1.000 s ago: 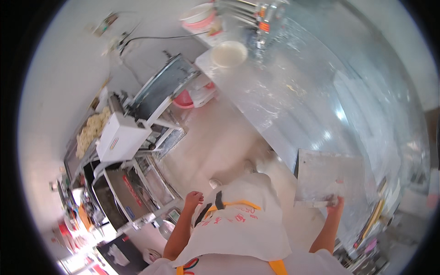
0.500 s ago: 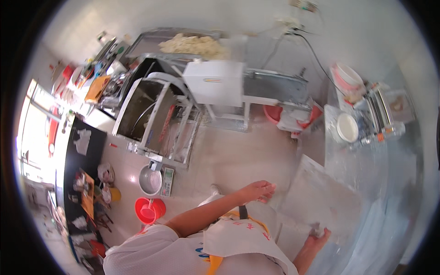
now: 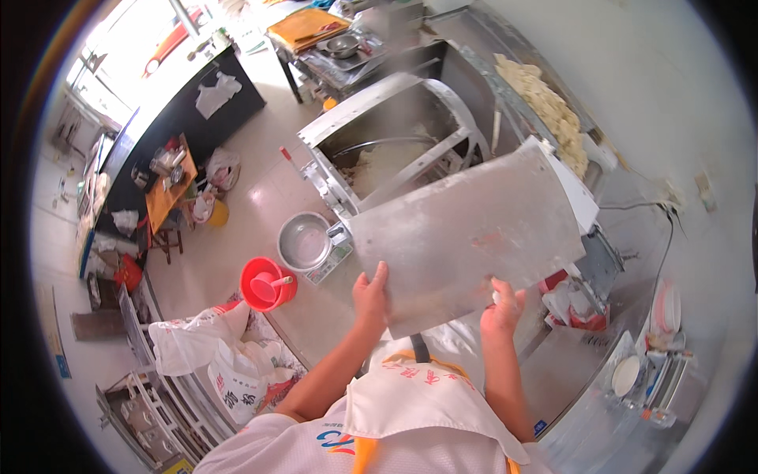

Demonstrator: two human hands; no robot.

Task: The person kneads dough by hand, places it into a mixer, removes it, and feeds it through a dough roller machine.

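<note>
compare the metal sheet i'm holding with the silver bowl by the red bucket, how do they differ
Shape: the metal sheet is flat and straight-edged; the silver bowl is round and hollow.
Pose: the metal sheet is held tilted, with the right hand gripping its near edge; the silver bowl sits untouched.
Size: the metal sheet looks much larger in this view than the silver bowl.
Shared: both look grey and metallic.

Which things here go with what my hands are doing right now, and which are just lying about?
In hand:
flat metal sheet, gripped by left hand and right hand

Apparently just about, untouched:
red bucket with pink dipper inside
round metal bowl
white sacks
pale dough-like heap
open-topped machine
</note>
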